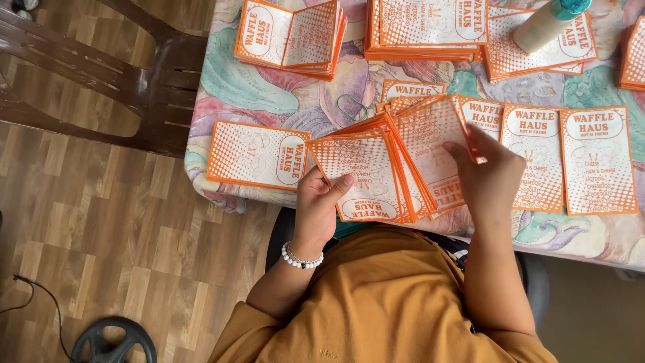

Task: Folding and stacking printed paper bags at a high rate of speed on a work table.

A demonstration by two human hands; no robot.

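- Fingers of the left hand [317, 202] are clamped on a fanned stack of orange-and-white cards [376, 168], thumb on top, at the near tabletop [269, 87] edge.
- Right hand [490, 176] at three o'clock of the fan: fingers pinched shut on one card's top corner.
- Cards look thin, light, slick and bendy; edges and corners seem the best hold.
- Single cards [568, 158] lie flat at three o'clock, one more at nine.
- Farther, at twelve: more card piles [430, 30], a pale bottle [547, 23].
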